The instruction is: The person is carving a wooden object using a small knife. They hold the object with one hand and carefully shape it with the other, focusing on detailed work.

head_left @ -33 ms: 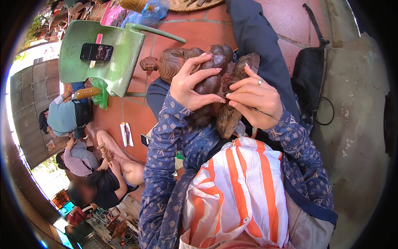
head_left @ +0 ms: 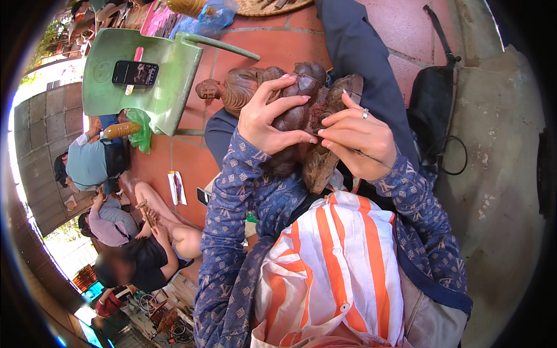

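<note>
A carved brown wooden statue (head_left: 241, 87), a seated figure on a base of rounded petals (head_left: 300, 87), lies sideways across my lap with its head to the left. My left hand (head_left: 261, 122) grips the petal base, fingers over the top and thumb along the near side. In my right hand (head_left: 362, 139), a thin dark rod-like tool (head_left: 371, 158) is pinched between thumb and fingers, and its exact kind cannot be made out. Its tip is at the rough carved end (head_left: 319, 162) of the base, close to my left thumb. The statue's underside is hidden.
A green plastic chair (head_left: 168, 87) at the left holds a phone (head_left: 134, 73). On the right lies a black bag (head_left: 432, 104) with a strap. Another person (head_left: 142, 258) sits at lower left, holding a small carving (head_left: 149, 214). A woven tray (head_left: 261, 7) lies at the far edge.
My right hand has shifted very slightly to the right with the thin tool. My left hand and the statue stay in place.
</note>
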`<state>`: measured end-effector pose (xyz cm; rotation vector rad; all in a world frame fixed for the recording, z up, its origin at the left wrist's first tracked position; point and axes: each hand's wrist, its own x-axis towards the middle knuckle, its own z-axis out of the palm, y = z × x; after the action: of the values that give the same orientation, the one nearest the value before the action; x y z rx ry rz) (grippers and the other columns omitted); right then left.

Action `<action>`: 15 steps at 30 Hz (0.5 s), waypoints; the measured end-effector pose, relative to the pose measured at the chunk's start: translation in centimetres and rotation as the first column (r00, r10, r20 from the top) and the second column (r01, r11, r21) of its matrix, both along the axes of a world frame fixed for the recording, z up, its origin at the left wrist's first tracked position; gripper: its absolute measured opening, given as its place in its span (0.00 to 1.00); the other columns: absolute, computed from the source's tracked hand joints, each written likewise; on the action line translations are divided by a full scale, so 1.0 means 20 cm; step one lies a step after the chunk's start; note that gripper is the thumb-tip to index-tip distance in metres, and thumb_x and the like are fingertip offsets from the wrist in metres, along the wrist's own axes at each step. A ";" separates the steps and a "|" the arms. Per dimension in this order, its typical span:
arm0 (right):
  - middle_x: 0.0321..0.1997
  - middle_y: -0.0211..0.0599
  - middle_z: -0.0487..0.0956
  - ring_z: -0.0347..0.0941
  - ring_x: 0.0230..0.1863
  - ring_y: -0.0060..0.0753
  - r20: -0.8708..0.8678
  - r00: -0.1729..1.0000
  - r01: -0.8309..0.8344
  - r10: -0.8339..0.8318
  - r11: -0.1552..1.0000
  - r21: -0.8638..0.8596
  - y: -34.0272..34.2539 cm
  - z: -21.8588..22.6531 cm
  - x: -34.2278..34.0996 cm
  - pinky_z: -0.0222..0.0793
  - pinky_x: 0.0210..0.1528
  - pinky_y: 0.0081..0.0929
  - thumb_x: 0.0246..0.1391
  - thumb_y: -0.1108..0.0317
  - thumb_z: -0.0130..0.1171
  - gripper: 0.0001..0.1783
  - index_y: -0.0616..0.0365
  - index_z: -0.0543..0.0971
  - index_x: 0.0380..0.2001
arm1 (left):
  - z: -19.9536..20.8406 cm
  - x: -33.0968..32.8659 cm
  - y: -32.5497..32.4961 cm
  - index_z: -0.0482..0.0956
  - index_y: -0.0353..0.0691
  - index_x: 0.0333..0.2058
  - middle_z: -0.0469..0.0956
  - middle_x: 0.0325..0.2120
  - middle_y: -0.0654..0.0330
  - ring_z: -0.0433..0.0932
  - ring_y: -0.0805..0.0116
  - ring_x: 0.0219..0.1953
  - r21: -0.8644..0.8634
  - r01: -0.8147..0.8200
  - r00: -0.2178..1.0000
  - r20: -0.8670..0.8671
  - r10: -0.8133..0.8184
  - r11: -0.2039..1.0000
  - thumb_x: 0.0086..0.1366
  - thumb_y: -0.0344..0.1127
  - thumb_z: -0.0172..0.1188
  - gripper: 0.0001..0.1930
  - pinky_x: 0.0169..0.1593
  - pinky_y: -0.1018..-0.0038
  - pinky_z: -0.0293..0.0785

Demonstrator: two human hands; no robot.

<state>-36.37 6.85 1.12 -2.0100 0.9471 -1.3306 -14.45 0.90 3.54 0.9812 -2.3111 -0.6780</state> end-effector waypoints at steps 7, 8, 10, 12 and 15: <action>0.29 0.36 0.80 0.79 0.38 0.38 0.105 0.992 0.062 -0.073 0.992 0.108 0.01 0.03 -0.06 0.71 0.51 0.40 0.42 0.77 0.67 0.08 0.60 0.83 0.30 | 0.00 -0.03 0.01 0.83 0.40 0.43 0.72 0.52 0.49 0.74 0.51 0.55 0.029 -0.073 0.997 0.038 0.072 0.997 0.33 0.43 0.80 0.33 0.56 0.64 0.71; 0.29 0.35 0.80 0.79 0.39 0.38 0.065 0.997 0.036 -0.041 0.996 0.078 0.01 0.04 -0.06 0.70 0.52 0.42 0.42 0.76 0.68 0.08 0.59 0.83 0.30 | 0.02 -0.01 0.00 0.82 0.40 0.44 0.71 0.53 0.48 0.72 0.51 0.56 0.040 -0.027 0.999 0.046 0.025 0.999 0.33 0.44 0.80 0.35 0.57 0.63 0.69; 0.29 0.33 0.81 0.78 0.40 0.36 -0.018 1.000 -0.024 0.024 0.999 0.022 0.00 0.05 -0.03 0.68 0.55 0.46 0.41 0.75 0.68 0.08 0.57 0.83 0.30 | 0.03 0.02 0.00 0.80 0.41 0.49 0.67 0.57 0.47 0.67 0.49 0.61 0.100 0.065 0.998 0.018 -0.067 0.993 0.33 0.48 0.79 0.40 0.62 0.60 0.63; 0.29 0.31 0.81 0.78 0.40 0.35 -0.050 0.999 -0.016 0.017 1.000 0.015 0.01 0.04 -0.01 0.66 0.58 0.49 0.41 0.74 0.68 0.08 0.56 0.83 0.30 | 0.01 0.02 0.01 0.79 0.41 0.50 0.66 0.57 0.47 0.66 0.48 0.61 0.109 0.072 0.997 -0.008 -0.071 0.991 0.34 0.48 0.79 0.40 0.62 0.60 0.62; 0.31 0.35 0.81 0.79 0.40 0.36 -0.006 1.000 0.018 -0.017 0.999 0.047 0.02 0.02 0.00 0.63 0.61 0.50 0.43 0.75 0.67 0.08 0.57 0.83 0.30 | 0.00 0.00 0.02 0.80 0.40 0.47 0.68 0.56 0.47 0.68 0.49 0.60 0.079 0.026 0.999 -0.029 -0.024 0.997 0.36 0.47 0.78 0.36 0.60 0.61 0.65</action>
<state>-36.29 7.21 1.47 -1.9752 0.9914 -1.3009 -14.50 1.29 3.45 0.9735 -2.2909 -0.7936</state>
